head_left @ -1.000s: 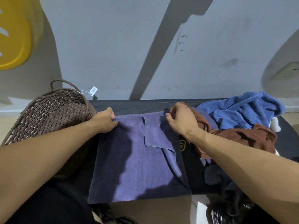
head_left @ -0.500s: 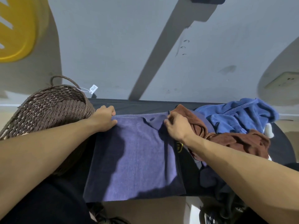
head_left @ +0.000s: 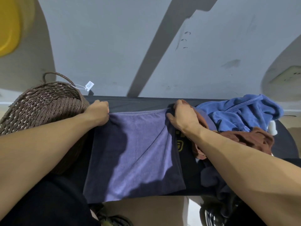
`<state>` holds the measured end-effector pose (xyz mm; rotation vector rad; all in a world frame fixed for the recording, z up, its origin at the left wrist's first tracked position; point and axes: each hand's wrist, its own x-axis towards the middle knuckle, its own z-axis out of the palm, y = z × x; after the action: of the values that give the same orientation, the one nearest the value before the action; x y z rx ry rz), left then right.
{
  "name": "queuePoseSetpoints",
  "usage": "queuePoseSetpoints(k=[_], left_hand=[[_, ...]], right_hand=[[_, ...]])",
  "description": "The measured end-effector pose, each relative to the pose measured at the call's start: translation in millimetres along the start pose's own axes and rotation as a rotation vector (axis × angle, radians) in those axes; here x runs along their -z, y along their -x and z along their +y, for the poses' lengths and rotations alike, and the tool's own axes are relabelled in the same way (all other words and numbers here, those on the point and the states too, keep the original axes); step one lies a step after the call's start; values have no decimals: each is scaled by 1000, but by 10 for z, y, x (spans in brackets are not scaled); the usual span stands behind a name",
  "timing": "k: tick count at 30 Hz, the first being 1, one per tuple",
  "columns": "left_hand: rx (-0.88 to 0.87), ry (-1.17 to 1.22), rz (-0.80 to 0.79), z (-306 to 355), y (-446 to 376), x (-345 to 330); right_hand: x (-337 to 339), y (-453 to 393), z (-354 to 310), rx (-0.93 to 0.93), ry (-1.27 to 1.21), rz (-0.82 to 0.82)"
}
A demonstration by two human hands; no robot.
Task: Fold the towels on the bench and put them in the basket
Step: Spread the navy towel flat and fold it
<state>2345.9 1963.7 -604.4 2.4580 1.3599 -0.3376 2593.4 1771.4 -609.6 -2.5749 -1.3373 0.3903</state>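
A purple towel (head_left: pixel 140 154) lies spread across the black bench (head_left: pixel 130 103), its near edge hanging over the front. My left hand (head_left: pixel 97 112) pinches its far left corner. My right hand (head_left: pixel 180 118) grips its far right corner. The far edge is stretched taut between both hands. A brown woven basket (head_left: pixel 44 106) stands on the left end of the bench, right beside my left hand. To the right lies a pile of loose towels: a blue one (head_left: pixel 236 113) and a brown one (head_left: pixel 249 139).
A grey wall (head_left: pixel 114 46) rises straight behind the bench. A paper tag (head_left: pixel 89 85) hangs from the basket handle. A yellow object (head_left: pixel 8 30) sits at the upper left. Dark cloth (head_left: pixel 213 176) hangs off the bench front under my right arm.
The folded-over flap at the towel's far right corner has been flattened out. Both hands have shifted toward the far edge and pulled the towel's top edge tight.
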Motion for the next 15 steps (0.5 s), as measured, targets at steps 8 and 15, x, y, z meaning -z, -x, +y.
queuePoseSetpoints(k=[8,15], left_hand=[[-66,-121,-113,40,36,83],[-136,-67,-171,95,148,459]], right_hand=[[82,-209,-97,161,39,-216],[230,-183,-122,-43,-266,-181]])
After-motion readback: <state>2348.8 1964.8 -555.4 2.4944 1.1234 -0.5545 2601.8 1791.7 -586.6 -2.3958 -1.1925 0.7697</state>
